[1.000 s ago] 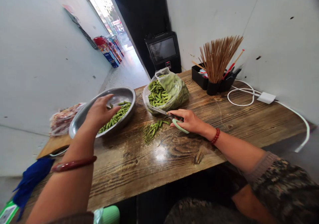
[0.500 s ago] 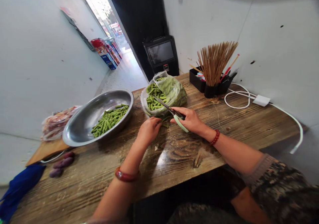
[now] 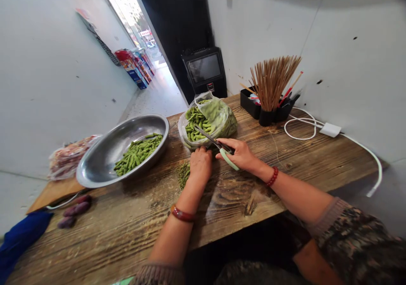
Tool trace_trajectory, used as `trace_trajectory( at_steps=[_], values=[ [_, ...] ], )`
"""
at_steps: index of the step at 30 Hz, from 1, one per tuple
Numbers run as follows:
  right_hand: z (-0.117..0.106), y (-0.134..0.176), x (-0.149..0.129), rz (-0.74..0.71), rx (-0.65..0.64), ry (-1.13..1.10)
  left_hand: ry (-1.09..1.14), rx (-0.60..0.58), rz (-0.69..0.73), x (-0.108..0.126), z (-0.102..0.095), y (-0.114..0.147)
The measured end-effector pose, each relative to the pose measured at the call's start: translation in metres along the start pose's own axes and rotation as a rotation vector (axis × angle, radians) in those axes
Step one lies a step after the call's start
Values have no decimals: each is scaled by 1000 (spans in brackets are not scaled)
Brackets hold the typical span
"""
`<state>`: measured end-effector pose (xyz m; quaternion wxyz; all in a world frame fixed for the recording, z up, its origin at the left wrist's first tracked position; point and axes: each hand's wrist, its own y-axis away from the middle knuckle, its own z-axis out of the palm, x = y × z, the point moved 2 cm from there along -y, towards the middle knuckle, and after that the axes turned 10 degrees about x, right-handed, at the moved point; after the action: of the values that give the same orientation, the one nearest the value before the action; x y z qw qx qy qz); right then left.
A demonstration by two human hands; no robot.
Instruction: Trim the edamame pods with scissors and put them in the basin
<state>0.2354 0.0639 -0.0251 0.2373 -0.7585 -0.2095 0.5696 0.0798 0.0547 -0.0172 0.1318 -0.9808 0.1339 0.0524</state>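
Note:
My right hand (image 3: 242, 154) grips scissors (image 3: 226, 154) with pale green handles; their blades point up and left over the front of a clear plastic bag (image 3: 223, 118). Green bean pods (image 3: 198, 122) fill the open mouth of that bag. Just below the bag, my left hand (image 3: 201, 164) is closed, fingers bent down toward the tabletop; what they hold, if anything, is hidden. Beside its wrist lies a small heap of green trimmings (image 3: 183, 175). More pods (image 3: 138, 153) rest in a wide metal basin (image 3: 104, 143) to the left.
On the wooden table (image 3: 133, 226), several purple tubers (image 3: 76, 209) and a blue cloth (image 3: 23, 242) lie at left, near a bagged pinkish item (image 3: 71, 156). A black holder (image 3: 267, 116) with sticks (image 3: 272, 82) and a white cable (image 3: 361, 143) occupy the right.
My left hand has moved right, up against the front of the bag, uncovering the heap of trimmings. The right hand with the scissors stays nearly in place.

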Motion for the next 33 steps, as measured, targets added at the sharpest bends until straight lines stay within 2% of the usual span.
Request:
trace_trajectory(
  at_steps=[4,7,12,16,20,27,30,33],
  values=[
    [-1,-1,-1,2,6,14,61,6,99,-15,-5,9],
    [-2,-2,-1,1,9,14,159,32,104,-24,-8,16],
    [-1,-1,0,9,14,14,129,118,68,-18,-3,17],
    [-1,-1,1,17,12,16,35,82,-6,-8,5,13],
    [-1,-1,0,16,1,18,40,51,-71,-7,6,9],
    [-2,-2,-1,14,0,19,118,34,5,-18,0,15],
    [-3,-2,-3,1,-1,8,331,98,20,-30,-6,24],
    [-3,-1,-5,2,-7,6,738,152,-186,-48,-14,35]
  ],
)
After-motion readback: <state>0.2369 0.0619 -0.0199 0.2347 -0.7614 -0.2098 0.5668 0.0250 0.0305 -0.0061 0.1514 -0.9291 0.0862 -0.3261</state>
